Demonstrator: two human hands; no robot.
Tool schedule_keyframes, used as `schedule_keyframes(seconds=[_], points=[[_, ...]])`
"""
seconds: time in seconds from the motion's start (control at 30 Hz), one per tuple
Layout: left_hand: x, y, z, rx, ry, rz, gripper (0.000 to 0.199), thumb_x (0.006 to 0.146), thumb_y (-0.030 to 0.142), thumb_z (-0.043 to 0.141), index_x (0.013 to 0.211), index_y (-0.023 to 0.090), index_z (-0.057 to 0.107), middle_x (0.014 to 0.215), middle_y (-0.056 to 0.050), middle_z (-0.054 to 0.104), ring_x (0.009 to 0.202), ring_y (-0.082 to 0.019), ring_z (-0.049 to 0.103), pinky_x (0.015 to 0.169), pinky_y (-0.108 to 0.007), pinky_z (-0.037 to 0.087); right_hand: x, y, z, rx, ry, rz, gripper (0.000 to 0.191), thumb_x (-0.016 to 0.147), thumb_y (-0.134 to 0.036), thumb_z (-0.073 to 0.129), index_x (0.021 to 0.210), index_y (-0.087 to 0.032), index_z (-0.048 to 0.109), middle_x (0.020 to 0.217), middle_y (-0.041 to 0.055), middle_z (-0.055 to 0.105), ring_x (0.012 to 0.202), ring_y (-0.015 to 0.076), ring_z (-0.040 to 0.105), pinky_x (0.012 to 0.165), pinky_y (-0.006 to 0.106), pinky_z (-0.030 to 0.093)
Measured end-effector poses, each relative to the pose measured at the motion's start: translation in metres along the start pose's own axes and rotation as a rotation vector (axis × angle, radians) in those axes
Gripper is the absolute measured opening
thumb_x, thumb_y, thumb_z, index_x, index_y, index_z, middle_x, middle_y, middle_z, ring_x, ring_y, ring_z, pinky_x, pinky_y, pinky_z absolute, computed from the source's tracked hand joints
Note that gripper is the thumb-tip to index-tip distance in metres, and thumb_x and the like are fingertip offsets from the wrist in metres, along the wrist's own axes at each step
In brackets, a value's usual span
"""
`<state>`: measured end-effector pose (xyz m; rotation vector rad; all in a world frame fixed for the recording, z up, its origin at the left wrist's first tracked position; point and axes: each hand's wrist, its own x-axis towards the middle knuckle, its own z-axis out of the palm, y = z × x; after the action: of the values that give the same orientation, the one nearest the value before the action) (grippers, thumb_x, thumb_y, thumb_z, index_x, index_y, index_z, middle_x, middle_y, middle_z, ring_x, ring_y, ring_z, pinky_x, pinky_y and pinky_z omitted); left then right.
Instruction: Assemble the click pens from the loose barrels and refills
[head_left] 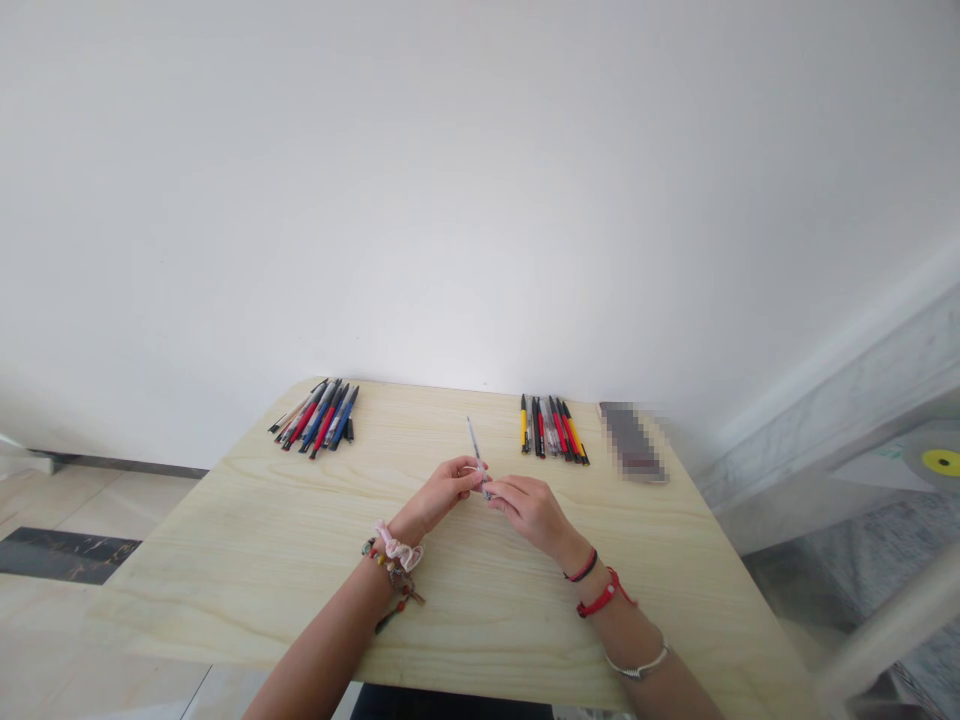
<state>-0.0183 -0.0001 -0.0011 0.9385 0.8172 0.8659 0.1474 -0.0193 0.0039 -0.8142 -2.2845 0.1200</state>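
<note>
Above the middle of the table, my left hand (455, 483) and my right hand (531, 508) meet around a slim clear-and-grey pen (474, 437). Its narrow end points up and away from me. The fingers of my left hand pinch it around its middle. My right hand has its fingers closed at the pen's lower end, which they partly hide. Several pens with red, blue and clear barrels (319, 415) lie in a bunch at the back left. Another row of yellow, black, red and clear pens (553, 428) lies at the back right.
A pale wooden table (300, 560) stands against a white wall (480, 200). Right of the pen row lies a dark, pixelated flat object (634, 440). Beyond the table's right edge is a grey-white item with a yellow disc (942, 462).
</note>
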Motion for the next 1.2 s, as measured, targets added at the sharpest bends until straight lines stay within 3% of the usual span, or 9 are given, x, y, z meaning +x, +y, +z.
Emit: schedule_keyframes(seconds=[0.2, 0.37, 0.63, 0.9, 1.1, 1.2], points=[[0.001, -0.001, -0.001, 0.026, -0.046, -0.002, 0.03, 0.06, 0.032, 0.068, 0.08, 0.013, 0.057, 0.061, 0.003, 0.054, 0.053, -0.005, 0.043, 0.05, -0.018, 0.025, -0.001, -0.001, 0.002, -0.021, 0.002, 0.021, 0.016, 0.081, -0.023, 0.047, 0.091, -0.018, 0.058, 0.075, 0.0041, 0.065, 0.066, 0.0133, 0.058, 0.06, 0.024, 0.045], [0.002, -0.002, -0.004, 0.036, 0.001, -0.005, 0.031, 0.06, 0.032, 0.067, 0.083, 0.013, 0.058, 0.067, 0.0, 0.056, 0.06, -0.007, 0.048, 0.053, -0.018, 0.029, -0.001, 0.0, -0.001, 0.021, -0.066, -0.002, 0.02, 0.08, -0.025, 0.048, 0.098, -0.017, 0.055, 0.082, 0.0052, 0.065, 0.073, 0.0137, 0.059, 0.065, 0.025, 0.045], [0.005, -0.005, -0.004, 0.134, 0.04, 0.067, 0.034, 0.062, 0.036, 0.065, 0.087, 0.014, 0.058, 0.075, -0.003, 0.061, 0.063, -0.01, 0.051, 0.051, -0.019, 0.029, -0.001, -0.002, -0.002, -0.021, -0.127, 0.041, 0.024, 0.079, -0.029, 0.05, 0.098, -0.016, 0.054, 0.074, 0.0046, 0.063, 0.064, 0.0131, 0.057, 0.06, 0.024, 0.043], [0.004, -0.002, -0.004, 0.259, 0.135, 0.149, 0.034, 0.067, 0.04, 0.058, 0.092, 0.016, 0.058, 0.081, -0.004, 0.061, 0.074, -0.014, 0.055, 0.054, -0.02, 0.032, -0.001, 0.002, 0.003, -0.012, -0.009, 0.278, 0.014, 0.077, -0.015, 0.044, 0.082, -0.018, 0.056, 0.07, 0.0024, 0.061, 0.059, 0.0119, 0.055, 0.055, 0.021, 0.043], [0.008, -0.004, -0.008, 0.224, 0.295, 0.175, 0.036, 0.067, 0.043, 0.056, 0.09, 0.014, 0.057, 0.075, -0.004, 0.06, 0.07, -0.013, 0.056, 0.054, -0.02, 0.034, -0.002, 0.005, 0.006, 0.079, -0.007, 0.39, 0.019, 0.072, -0.015, 0.049, 0.09, -0.017, 0.056, 0.074, 0.0032, 0.062, 0.061, 0.013, 0.056, 0.058, 0.023, 0.044], [0.009, -0.003, -0.007, 0.241, 0.303, 0.21, 0.038, 0.064, 0.042, 0.059, 0.089, 0.013, 0.057, 0.071, -0.004, 0.061, 0.067, -0.013, 0.056, 0.053, -0.021, 0.034, -0.001, 0.005, 0.007, 0.151, -0.031, 0.428, 0.023, 0.071, -0.018, 0.053, 0.093, -0.016, 0.057, 0.069, 0.0021, 0.063, 0.057, 0.0124, 0.055, 0.055, 0.023, 0.044]])
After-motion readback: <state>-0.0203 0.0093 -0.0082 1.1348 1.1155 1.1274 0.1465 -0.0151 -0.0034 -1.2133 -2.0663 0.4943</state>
